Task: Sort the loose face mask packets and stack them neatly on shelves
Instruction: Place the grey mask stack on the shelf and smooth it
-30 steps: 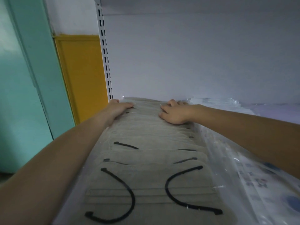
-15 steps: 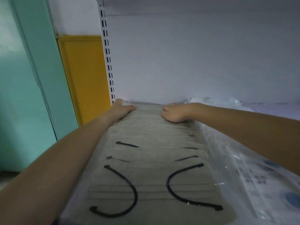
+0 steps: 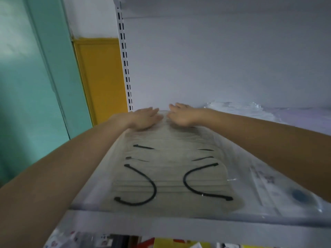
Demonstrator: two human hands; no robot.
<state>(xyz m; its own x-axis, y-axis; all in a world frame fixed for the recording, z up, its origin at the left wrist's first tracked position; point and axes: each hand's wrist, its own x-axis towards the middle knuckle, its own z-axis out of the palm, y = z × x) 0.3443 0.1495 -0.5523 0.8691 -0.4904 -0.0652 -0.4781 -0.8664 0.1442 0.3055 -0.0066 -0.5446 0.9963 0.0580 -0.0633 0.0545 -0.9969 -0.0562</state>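
A clear plastic packet of grey face masks with black ear loops [image 3: 170,178] lies flat on the white shelf [image 3: 179,228], running from the front edge to the back wall. My left hand [image 3: 143,118] presses flat on the packet's far left end with straight fingers. My right hand [image 3: 180,114] rests on its far right end, fingers stretched toward the back wall. Another clear packet with printed paper and a blue dot [image 3: 279,187] lies beside it on the right, partly under my right forearm.
More clear packets [image 3: 238,109] are piled at the back right of the shelf. A slotted white upright [image 3: 125,58] borders the shelf on the left, with a yellow panel [image 3: 100,77] and teal wall [image 3: 35,86] beyond. Colourful packets [image 3: 161,243] show on the shelf below.
Both hands have slid further back along the mask packet toward the rear wall, and their fingers have flattened. The shelf's front edge and the lower shelf have come into view.
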